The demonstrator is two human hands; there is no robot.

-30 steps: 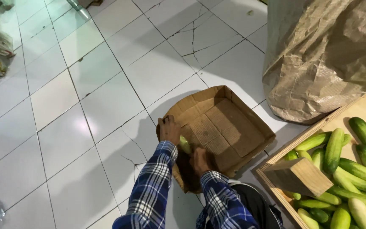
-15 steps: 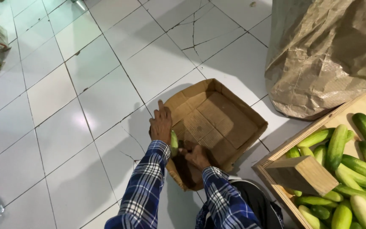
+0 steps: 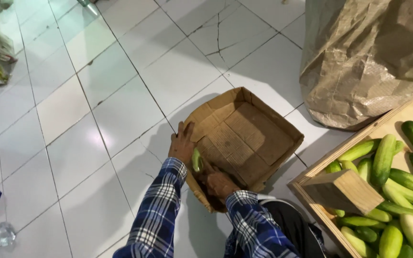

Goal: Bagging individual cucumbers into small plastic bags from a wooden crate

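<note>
Down on the white tiled floor point(image 3: 96, 119), the shallow cardboard box point(image 3: 259, 138) sits tilted, its near corner lifted toward the person. At that near corner the left hand point(image 3: 182, 143) clasps the box wall, fingers curled over the rim, with a small green cucumber point(image 3: 196, 160) lying just inside the box beside the palm. The right hand point(image 3: 221, 184) rests low on the same corner; whether it pinches the cardboard or merely presses it cannot be told. Right of the box stands a wooden crate point(image 3: 311, 184) heaped with cucumbers, and behind the box a crumpled brown paper sack point(image 3: 369, 57). The box looks soft and worn, so its wall could buckle under the left hand's clasp, and the cucumber might roll away across the tilted bottom.
</note>
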